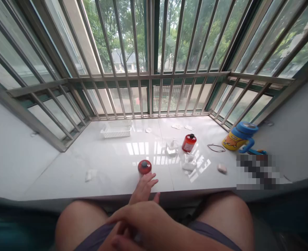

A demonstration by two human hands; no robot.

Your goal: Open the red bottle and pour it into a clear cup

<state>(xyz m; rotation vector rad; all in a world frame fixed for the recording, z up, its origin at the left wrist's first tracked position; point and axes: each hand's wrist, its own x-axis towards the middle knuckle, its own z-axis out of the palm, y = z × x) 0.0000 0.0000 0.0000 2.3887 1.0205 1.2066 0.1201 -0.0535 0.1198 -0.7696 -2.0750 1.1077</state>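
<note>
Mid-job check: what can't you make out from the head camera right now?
- Head view: whether the left hand touches the near red bottle; the hand hides its lower part.
- Head view: how the right hand holds its fingers; overlap and blur hide this.
- Head view: wording on the label of the far red bottle; too small.
- Head view: what the pixelated patch covers.

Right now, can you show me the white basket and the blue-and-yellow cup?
White basket [117, 134], head view: its front wall.
Blue-and-yellow cup [229, 141], head view: its yellow side.
</note>
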